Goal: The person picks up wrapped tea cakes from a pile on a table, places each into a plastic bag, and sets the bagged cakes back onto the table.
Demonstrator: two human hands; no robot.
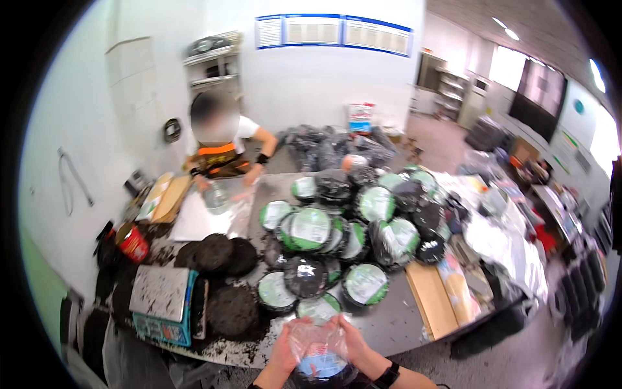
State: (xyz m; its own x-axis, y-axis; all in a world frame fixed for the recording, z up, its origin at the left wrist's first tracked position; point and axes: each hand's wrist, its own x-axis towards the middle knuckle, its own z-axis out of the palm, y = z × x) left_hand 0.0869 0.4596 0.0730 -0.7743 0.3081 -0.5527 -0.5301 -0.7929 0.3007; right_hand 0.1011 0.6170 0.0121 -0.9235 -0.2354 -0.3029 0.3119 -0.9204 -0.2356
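Lower left of the frame: a scale (pixel 160 293) with a flat metal plate over a blue-green body, dusted with dark crumbs. Above it stands a glossy red can (pixel 132 242). To their right lie round, dark cakes (pixel 233 311) of coarse, crumbly texture, with loose grains scattered on the smooth grey worktop (pixel 396 310). Behind, left of centre, a co-worker (pixel 223 159) has both hands at a smooth white sheet (pixel 194 217) with clear, shiny plastic on it.

At the lower centre edge, the left hand (pixel 283 349) pinches thin, crinkled clear film (pixel 310 336) from its left side; the right hand (pixel 352 338) pinches the same film from the right. The hands are apart, the film gathered between them. Directly below it, at the bottom edge, is a round pack (pixel 322 364) with a blue-and-white label and a dark outer part; its underside appears cut off by the frame, so its support cannot be confirmed.

Centre to right of centre: a heap of disc-shaped packs (pixel 311 228) in glossy film, many bearing green-and-white round labels. Farther right, a flat tan board (pixel 433 301) and, beyond it, wrinkled, silvery-white plastic (pixel 508 249).
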